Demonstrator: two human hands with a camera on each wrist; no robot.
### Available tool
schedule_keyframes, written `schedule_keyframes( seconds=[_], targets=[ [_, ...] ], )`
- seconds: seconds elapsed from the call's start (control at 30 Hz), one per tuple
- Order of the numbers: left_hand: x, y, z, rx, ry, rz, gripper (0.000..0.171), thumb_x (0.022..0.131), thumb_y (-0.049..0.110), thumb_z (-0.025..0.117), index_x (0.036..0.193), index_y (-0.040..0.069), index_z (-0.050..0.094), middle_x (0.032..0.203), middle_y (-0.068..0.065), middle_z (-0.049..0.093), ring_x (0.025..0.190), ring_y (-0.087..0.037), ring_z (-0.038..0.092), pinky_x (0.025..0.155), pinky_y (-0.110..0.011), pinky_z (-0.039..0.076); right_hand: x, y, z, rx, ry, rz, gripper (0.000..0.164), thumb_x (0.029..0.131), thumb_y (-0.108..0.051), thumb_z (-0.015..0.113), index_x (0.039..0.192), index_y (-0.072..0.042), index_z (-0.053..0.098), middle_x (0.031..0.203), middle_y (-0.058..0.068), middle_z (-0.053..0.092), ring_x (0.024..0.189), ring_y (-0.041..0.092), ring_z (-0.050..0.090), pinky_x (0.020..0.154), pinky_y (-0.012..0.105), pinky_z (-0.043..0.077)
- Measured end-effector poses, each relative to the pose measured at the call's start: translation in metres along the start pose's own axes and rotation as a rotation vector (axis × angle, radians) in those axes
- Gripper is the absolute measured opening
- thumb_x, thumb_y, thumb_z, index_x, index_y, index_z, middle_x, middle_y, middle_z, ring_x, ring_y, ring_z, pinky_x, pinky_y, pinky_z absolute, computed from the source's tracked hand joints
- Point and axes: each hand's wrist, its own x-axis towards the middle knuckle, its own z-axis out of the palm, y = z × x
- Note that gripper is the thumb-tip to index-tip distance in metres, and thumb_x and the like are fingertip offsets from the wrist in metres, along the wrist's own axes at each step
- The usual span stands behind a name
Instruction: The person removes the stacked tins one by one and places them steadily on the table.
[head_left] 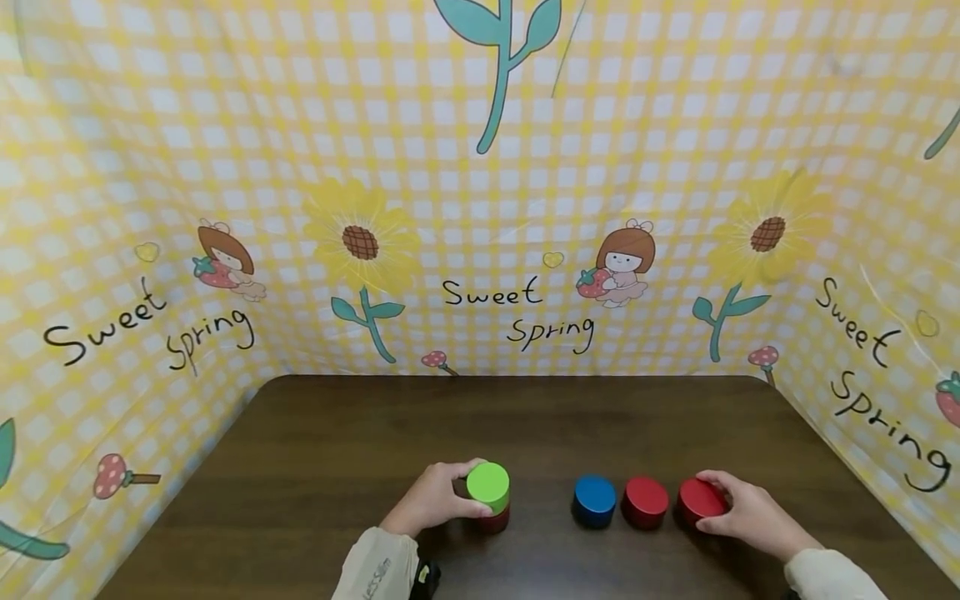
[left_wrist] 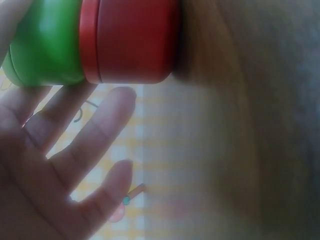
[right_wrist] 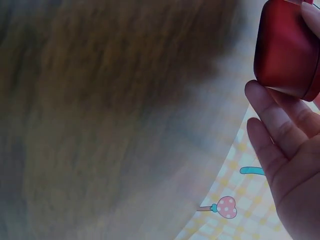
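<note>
Left of the table's middle, a bright green round tin sits on top of a dark red round tin. My left hand grips the green one from its left side, thumb in front and fingers behind. In the left wrist view the red tin lines up directly under the green tin, and the lower fingers extend loosely beside them. At the right, my right hand holds another red tin between thumb and fingers. The right wrist view shows fingertips against this red tin's side.
Between the hands stand a blue round tin and a red round tin, side by side. They rest on a dark brown wooden table. A yellow checked cloth with printed flowers surrounds the table's back and sides.
</note>
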Motion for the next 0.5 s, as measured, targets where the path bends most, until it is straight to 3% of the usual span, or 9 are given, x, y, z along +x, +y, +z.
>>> schedule_keyframes(
  seconds=[0.2, 0.5],
  targets=[
    [0.0025, -0.0024, -0.0020, -0.043, -0.018, -0.007, 0.071, 0.077, 0.029, 0.081, 0.135, -0.002, 0.053, 0.122, -0.016, 0.063, 0.109, -0.031, 0.059, 0.086, -0.047, 0.048, 0.0015, 0.0003, -0.0018, -0.015, -0.014, -0.014, 0.066, 0.073, -0.021, 0.083, 0.123, 0.010, 0.052, 0.102, 0.013, 0.063, 0.087, 0.023, 0.058, 0.067, 0.034, 0.048],
    [0.0014, -0.0027, 0.0007, -0.027, -0.002, -0.011, 0.071, 0.076, 0.029, 0.082, 0.133, -0.002, 0.055, 0.123, -0.018, 0.062, 0.112, -0.035, 0.057, 0.089, -0.051, 0.046, -0.0006, 0.0038, 0.0032, -0.012, -0.012, -0.054, 0.065, 0.075, -0.020, 0.082, 0.123, 0.011, 0.051, 0.098, 0.010, 0.064, 0.083, 0.019, 0.057, 0.064, 0.029, 0.047]
  ],
)
